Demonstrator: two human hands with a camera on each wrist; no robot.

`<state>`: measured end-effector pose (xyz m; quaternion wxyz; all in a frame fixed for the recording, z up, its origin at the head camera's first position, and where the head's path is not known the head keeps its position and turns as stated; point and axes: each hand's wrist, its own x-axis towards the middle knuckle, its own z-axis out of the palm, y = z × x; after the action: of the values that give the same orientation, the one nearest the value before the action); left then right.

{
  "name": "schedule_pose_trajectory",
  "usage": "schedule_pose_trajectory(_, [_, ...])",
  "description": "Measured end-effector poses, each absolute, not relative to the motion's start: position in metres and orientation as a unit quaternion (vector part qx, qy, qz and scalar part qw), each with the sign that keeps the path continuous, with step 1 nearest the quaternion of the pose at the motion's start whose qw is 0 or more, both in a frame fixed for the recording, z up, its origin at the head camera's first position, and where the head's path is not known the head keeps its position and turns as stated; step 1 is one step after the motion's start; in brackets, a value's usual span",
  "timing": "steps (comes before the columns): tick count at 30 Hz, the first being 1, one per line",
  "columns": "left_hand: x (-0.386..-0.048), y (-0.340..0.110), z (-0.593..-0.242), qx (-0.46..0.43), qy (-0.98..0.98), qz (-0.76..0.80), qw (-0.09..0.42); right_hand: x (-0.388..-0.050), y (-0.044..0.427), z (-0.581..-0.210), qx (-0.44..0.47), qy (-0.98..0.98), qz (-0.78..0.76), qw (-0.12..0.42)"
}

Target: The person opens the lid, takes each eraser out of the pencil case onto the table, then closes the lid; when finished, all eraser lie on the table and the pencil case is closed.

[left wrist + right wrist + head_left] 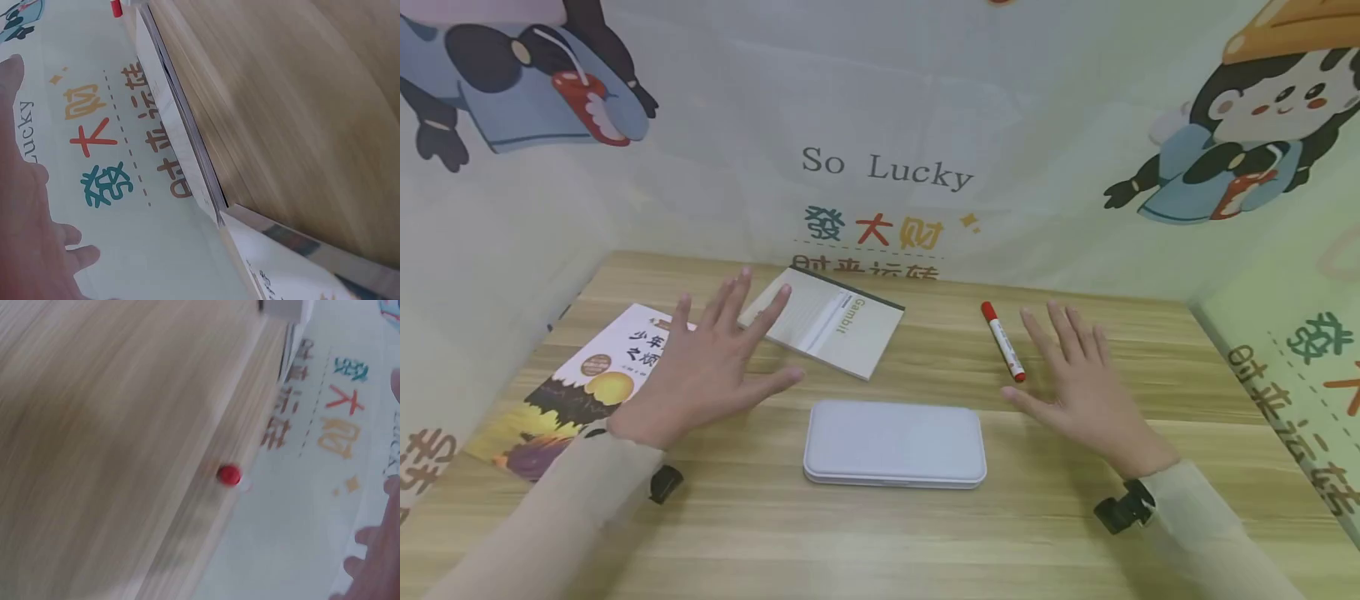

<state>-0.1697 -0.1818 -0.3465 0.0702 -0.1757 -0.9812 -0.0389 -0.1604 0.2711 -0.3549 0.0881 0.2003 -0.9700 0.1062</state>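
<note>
Head view shows me a red-capped marker (1002,342) lying just beside the right hand (1078,387), whose fingers are spread wide and hold nothing. Across from it, the left hand (711,367), equally splayed and empty, passes in front of a book (583,396) and a corner of a notebook (842,325); both wrist cameras show me fingers raised above the table (760,533). On the book's partly covered cover I can read 少年 and 之烦; the notebook says "Gambit", while the marker's print is too small for me. The marker has a white barrel with red at both ends. Between the hands, nearer the wearer, lies a closed, pale, rounded case (895,442). Farther out, I read "So Lucky" and 發大财 on the cartoon-printed backdrop (1037,167).
</note>
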Motion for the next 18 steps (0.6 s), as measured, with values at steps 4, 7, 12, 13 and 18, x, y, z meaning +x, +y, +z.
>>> schedule_pose_trajectory(4, [-0.166, -0.178, -0.349, -0.191, -0.977, -0.074, 0.065, -0.158, 0.253, -0.354, 0.247, -0.959, 0.127, 0.054])
schedule_pose_trajectory(7, [-0.161, -0.174, -0.351, -0.208, -0.971, -0.106, 0.056, -0.154, 0.239, -0.354, 0.278, -0.95, 0.14, 0.034])
schedule_pose_trajectory(12, [-0.151, -0.169, -0.357, -0.222, -0.962, -0.157, -0.002, -0.146, 0.215, -0.357, 0.326, -0.936, 0.135, 0.005])
schedule_pose_trajectory(13, [-0.15, -0.167, -0.358, -0.225, -0.96, -0.164, -0.014, -0.144, 0.211, -0.358, 0.332, -0.934, 0.131, -0.001])
schedule_pose_trajectory(18, [-0.142, -0.158, -0.364, -0.257, -0.949, -0.174, -0.051, -0.139, 0.197, -0.365, 0.35, -0.928, 0.12, -0.029])
